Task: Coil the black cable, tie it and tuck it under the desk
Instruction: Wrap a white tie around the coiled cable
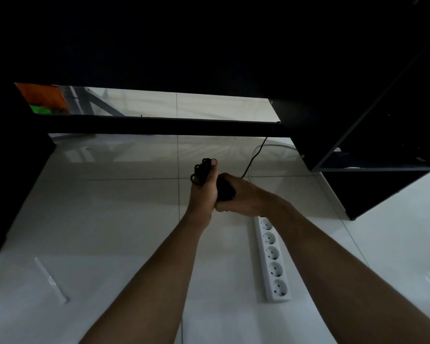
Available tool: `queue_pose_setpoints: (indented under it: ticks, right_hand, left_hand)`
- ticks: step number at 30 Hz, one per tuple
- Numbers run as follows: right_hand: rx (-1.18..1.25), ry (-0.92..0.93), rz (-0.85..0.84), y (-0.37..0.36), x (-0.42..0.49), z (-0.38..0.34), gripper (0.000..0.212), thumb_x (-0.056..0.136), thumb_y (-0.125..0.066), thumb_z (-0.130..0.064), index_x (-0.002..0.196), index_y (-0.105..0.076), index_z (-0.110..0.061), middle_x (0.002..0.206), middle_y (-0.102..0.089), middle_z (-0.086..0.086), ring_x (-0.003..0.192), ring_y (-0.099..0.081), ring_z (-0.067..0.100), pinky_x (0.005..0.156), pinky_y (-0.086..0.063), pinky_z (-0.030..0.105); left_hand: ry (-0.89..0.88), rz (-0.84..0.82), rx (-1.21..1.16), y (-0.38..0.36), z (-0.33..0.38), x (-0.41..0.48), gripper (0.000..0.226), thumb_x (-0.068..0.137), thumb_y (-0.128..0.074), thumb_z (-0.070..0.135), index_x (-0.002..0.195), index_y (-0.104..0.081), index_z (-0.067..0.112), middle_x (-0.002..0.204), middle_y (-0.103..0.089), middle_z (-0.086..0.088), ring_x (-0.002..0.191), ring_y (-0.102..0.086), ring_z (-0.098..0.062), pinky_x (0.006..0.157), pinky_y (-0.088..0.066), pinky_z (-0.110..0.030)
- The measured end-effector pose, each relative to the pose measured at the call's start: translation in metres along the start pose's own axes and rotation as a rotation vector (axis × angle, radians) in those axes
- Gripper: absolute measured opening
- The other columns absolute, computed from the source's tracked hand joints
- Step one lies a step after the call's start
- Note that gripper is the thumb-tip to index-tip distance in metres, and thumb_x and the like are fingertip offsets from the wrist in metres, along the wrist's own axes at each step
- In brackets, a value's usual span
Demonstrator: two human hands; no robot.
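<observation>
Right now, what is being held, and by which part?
The black cable: the left hand grips its coiled loops, the right hand a dark section beside them; what that section is cannot be told.

Black cable (201, 171): most of the coil is hidden between the hands, left (205, 189) and right (241, 196), with only a few loops showing. Its free run vanishes behind the bench (159, 126) crossbar. The far end of the power strip (274, 264) lies under the right wrist, and the pale strip (51, 281) at lower left is too blurred to identify.
</observation>
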State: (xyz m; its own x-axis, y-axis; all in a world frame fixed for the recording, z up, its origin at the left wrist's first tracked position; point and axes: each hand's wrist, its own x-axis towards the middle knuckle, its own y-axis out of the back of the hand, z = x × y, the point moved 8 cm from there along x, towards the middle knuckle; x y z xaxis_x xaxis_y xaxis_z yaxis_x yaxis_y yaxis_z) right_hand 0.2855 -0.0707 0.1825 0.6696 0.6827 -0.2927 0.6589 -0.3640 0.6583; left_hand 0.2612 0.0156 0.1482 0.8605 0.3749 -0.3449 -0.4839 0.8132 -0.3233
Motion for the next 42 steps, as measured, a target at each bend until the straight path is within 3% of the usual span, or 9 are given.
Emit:
queue_pose_setpoints:
  ticks: [4,8,12,18,21,25,31,38,42]
  right_hand:
    - [-0.14,0.014,0.0,0.001,0.001,-0.004,0.072,0.079,-0.084,-0.025,0.141,-0.049,-0.017,0.122,-0.066,-0.002,0.108,-0.063,0.014,0.094,-0.051,0.027]
    - [-0.232,-0.028,0.125,0.001,0.005,0.001,0.072,0.078,-0.085,-0.03,0.14,-0.052,-0.021,0.125,-0.067,-0.001,0.114,-0.063,0.017,0.093,-0.05,0.025]
    - [-0.285,0.079,0.244,0.006,0.002,-0.018,0.065,0.085,-0.079,-0.029,0.142,-0.051,-0.016,0.126,-0.068,0.002,0.112,-0.063,0.018,0.072,-0.033,0.003]
    - [-0.365,0.128,0.437,0.001,-0.003,-0.022,0.042,0.087,-0.067,-0.022,0.126,-0.057,-0.009,0.099,-0.073,0.008,0.085,-0.069,0.026,0.068,-0.04,0.025]
    - [-0.401,0.164,0.498,0.005,-0.004,-0.023,0.04,0.088,-0.065,-0.021,0.124,-0.057,-0.006,0.094,-0.072,0.009,0.079,-0.067,0.025,0.068,-0.039,0.025]
    - [-0.457,0.146,0.477,0.005,0.002,-0.011,0.028,0.088,-0.065,-0.022,0.112,-0.062,-0.008,0.092,-0.071,0.009,0.078,-0.068,0.026,0.066,-0.039,0.025]
    - [-0.515,0.108,0.386,-0.002,0.006,0.006,0.022,0.087,-0.06,-0.014,0.107,-0.054,-0.009,0.091,-0.066,0.01,0.08,-0.064,0.03,0.065,-0.04,0.029]
    - [-0.678,0.103,0.325,-0.02,0.021,0.011,0.033,0.092,-0.061,-0.025,0.12,-0.055,-0.009,0.109,-0.068,0.013,0.098,-0.066,0.033,0.069,-0.037,0.029]
    - [-0.81,0.116,0.385,-0.037,0.039,-0.001,0.035,0.092,-0.06,-0.029,0.122,-0.056,-0.012,0.109,-0.068,0.01,0.1,-0.065,0.032,0.077,-0.045,0.033]
  left_hand:
    - [0.026,-0.04,0.096,-0.002,-0.006,-0.004,0.055,0.093,-0.056,0.056,0.136,-0.051,0.021,0.11,-0.06,0.003,0.1,-0.058,-0.013,0.092,-0.045,-0.027]
    - [0.028,-0.079,0.143,-0.001,-0.005,-0.005,0.069,0.092,-0.055,0.06,0.146,-0.044,0.019,0.128,-0.054,-0.002,0.114,-0.052,-0.017,0.103,-0.041,-0.032]
    - [-0.041,-0.093,0.171,-0.002,0.006,-0.008,0.061,0.096,-0.052,0.055,0.144,-0.044,0.019,0.12,-0.049,0.002,0.115,-0.05,-0.014,0.098,-0.037,-0.027]
    - [-0.089,-0.116,0.182,-0.001,0.007,-0.01,0.038,0.094,-0.055,0.053,0.121,-0.053,0.027,0.123,-0.058,-0.005,0.121,-0.055,-0.02,0.11,-0.042,-0.038]
    - [-0.116,-0.087,0.179,0.001,0.011,-0.009,0.048,0.091,-0.06,0.054,0.127,-0.054,0.024,0.116,-0.061,-0.001,0.113,-0.058,-0.017,0.102,-0.046,-0.034]
    - [-0.133,-0.107,0.218,0.009,0.01,-0.008,0.034,0.081,-0.072,0.053,0.105,-0.063,0.03,0.104,-0.069,0.005,0.103,-0.065,-0.012,0.088,-0.054,-0.028]
    - [-0.185,-0.092,0.318,0.041,0.004,-0.004,0.073,0.069,-0.075,0.055,0.128,-0.043,0.026,0.105,-0.063,0.01,0.094,-0.065,0.0,0.069,-0.054,-0.013]
    - [-0.21,0.062,0.572,0.116,-0.008,0.016,0.039,0.092,-0.063,0.05,0.116,-0.059,0.019,0.107,-0.069,0.001,0.094,-0.069,-0.022,0.079,-0.056,-0.033]
    - [-0.148,0.199,0.758,0.167,-0.021,0.019,0.029,0.093,-0.067,0.04,0.11,-0.064,0.017,0.098,-0.066,0.006,0.097,-0.065,-0.018,0.076,-0.047,-0.026]
